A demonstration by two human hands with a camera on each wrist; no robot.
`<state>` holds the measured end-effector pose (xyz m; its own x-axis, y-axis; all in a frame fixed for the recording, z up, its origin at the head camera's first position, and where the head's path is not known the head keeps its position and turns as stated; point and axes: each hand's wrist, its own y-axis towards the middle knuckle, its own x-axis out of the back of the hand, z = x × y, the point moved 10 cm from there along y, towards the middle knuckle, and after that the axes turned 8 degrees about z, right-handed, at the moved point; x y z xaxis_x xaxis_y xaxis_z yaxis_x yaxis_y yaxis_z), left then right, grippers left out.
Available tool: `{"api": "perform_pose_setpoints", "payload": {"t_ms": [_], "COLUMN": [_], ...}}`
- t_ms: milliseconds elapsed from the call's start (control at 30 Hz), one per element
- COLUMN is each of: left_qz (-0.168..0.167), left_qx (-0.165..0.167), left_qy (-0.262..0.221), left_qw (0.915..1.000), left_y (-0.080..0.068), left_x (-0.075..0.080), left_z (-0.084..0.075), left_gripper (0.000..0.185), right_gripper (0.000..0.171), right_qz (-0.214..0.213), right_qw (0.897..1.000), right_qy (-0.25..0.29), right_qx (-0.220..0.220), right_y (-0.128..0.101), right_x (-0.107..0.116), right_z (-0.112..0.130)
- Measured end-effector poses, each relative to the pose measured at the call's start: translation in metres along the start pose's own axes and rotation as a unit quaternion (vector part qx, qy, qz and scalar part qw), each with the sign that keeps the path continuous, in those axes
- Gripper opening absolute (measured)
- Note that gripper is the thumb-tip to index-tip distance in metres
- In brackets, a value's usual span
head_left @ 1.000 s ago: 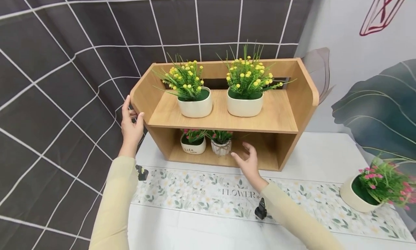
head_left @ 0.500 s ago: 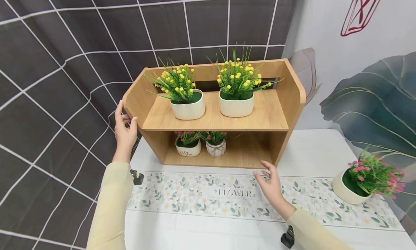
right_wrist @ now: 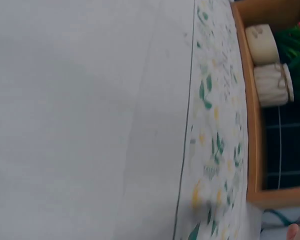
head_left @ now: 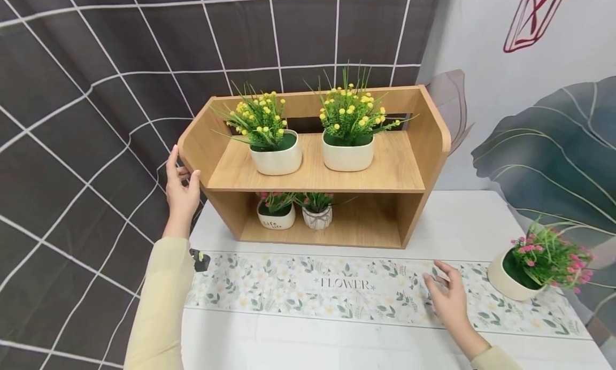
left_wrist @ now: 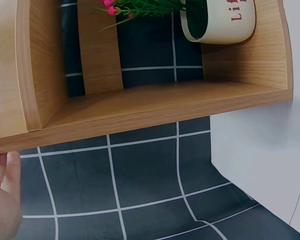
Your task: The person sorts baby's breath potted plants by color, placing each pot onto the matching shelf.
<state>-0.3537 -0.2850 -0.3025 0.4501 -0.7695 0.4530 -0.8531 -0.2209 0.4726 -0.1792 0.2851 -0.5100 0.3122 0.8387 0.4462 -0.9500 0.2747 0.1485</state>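
Note:
A two-tier wooden shelf (head_left: pixel 394 167) stands on the white table (head_left: pixel 471 220). My left hand (head_left: pixel 180 185) holds its left side panel, thumb on the front edge and fingers behind. Two white pots of yellow flowers (head_left: pixel 275 155) (head_left: pixel 347 153) sit on the upper tier. Below stand a white "Life" pot (head_left: pixel 276 219) and a small twine-tied pot (head_left: pixel 316 218), both with pink flowers. My right hand (head_left: pixel 447 298) hovers open over the floral runner (head_left: pixel 308 292), empty, to the left of a cream pot of pink flowers (head_left: pixel 510 282).
A dark grid-patterned curtain (head_left: pixel 72 118) hangs behind and left of the shelf. A leaf-print wall (head_left: pixel 544 145) stands at the right. The lower tier's right half (head_left: pixel 370 220) is bare wood. In the left wrist view the shelf's side (left_wrist: pixel 155 107) fills the top.
My right hand has drawn back from the lower tier and moved right across the runner toward the cream pot. My left hand stays on the shelf's side.

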Motion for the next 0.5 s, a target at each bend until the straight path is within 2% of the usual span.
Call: {"api": "perform_pose_setpoints", "payload": {"t_ms": [100,267,367,433,500], "left_qz": [-0.003,-0.001,-0.001,0.000,0.000], "left_qx": [0.007,0.008,-0.001,-0.004,-0.001], "left_qy": [0.000,0.001,0.001,0.003,0.006], "left_qw": [1.0000,1.0000,1.0000,1.0000,1.0000], "left_y": [-0.001,-0.001,0.000,0.001,0.001], "left_x": [0.001,0.001,0.001,0.000,0.000], "left_z": [0.002,0.001,-0.001,-0.001,0.000], "left_gripper": [0.064,0.065,0.065,0.065,0.065], "right_gripper": [0.043,0.042,0.042,0.031,0.030], "right_qz": [-0.034,-0.093,-0.129,-0.154,-0.165], "right_qw": [0.998,0.990,0.984,0.981,0.979], "right_qy": [-0.019,-0.013,-0.005,0.001,-0.001], "right_qx": [-0.045,-0.110,-0.121,-0.119,-0.118], "right_y": [-0.004,-0.017,-0.023,-0.025,-0.025], "right_x": [0.020,0.053,0.073,0.086,0.099], "right_z": [-0.018,-0.049,-0.063,-0.073,-0.079]}}
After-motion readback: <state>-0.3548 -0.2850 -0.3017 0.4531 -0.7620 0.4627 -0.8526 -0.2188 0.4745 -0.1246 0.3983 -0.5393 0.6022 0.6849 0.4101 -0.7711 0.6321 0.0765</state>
